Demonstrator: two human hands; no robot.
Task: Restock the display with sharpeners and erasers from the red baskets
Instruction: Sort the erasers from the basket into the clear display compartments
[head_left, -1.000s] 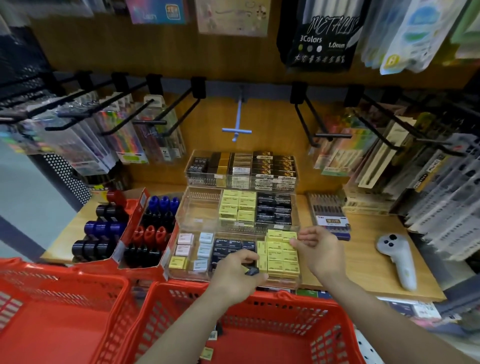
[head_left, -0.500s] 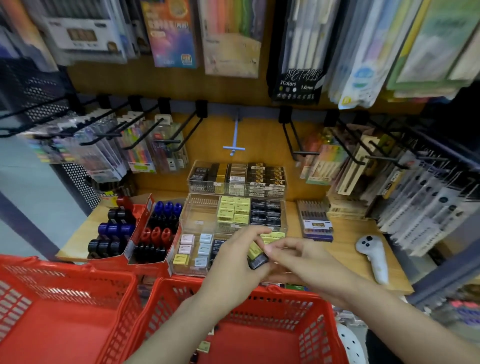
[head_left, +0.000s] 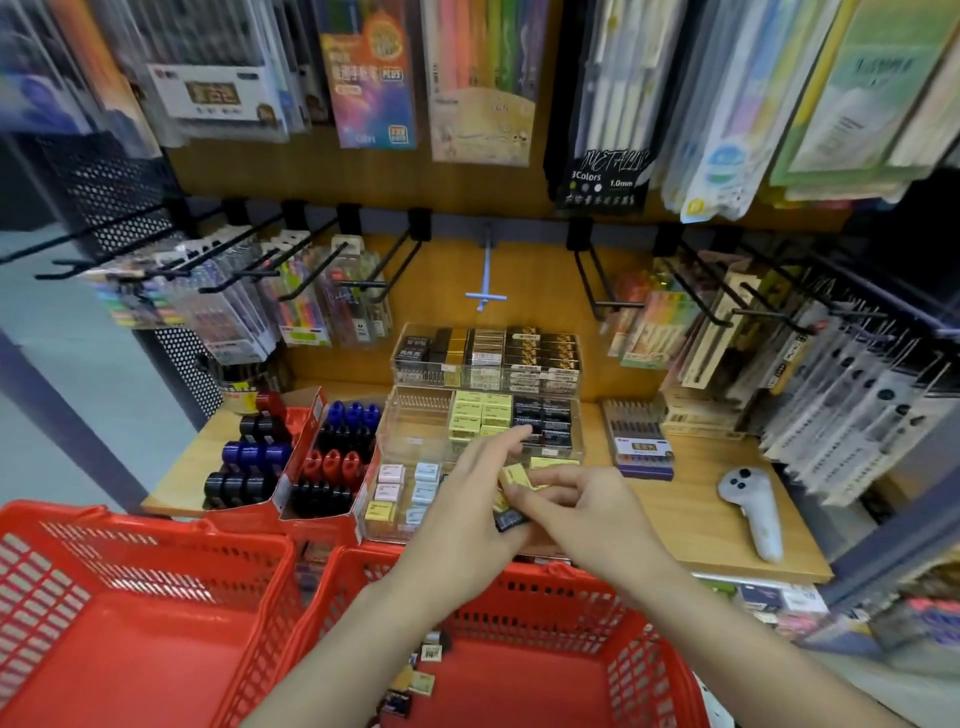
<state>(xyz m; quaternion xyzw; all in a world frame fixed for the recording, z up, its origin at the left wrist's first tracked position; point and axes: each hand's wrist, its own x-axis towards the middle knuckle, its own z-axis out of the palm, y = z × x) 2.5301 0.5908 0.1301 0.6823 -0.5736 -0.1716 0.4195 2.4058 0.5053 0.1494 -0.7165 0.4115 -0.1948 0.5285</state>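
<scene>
Wooden shelf (head_left: 691, 514) below pegboard hooks carries the clear acrylic display tray (head_left: 415, 447), which serves as the landmark. Both hands meet over the tray's front right corner. My left hand (head_left: 467, 499) cradles a small stack of erasers, a dark one (head_left: 511, 519) at the bottom edge, with the index finger extended toward the tray's middle row. My right hand (head_left: 582, 512) pinches a yellow eraser (head_left: 517, 475) between thumb and fingertips. Behind the tray's left edge stand cartons of sharpeners (head_left: 332, 462). In front of the tray, the nearer red basket (head_left: 519, 587) holds a few loose erasers (head_left: 423, 675) on its floor. Judged handling: these boxed erasers are light, rigid and smooth-sleeved. Grip across the long sides; slot each flat into its colour-matched row.
</scene>
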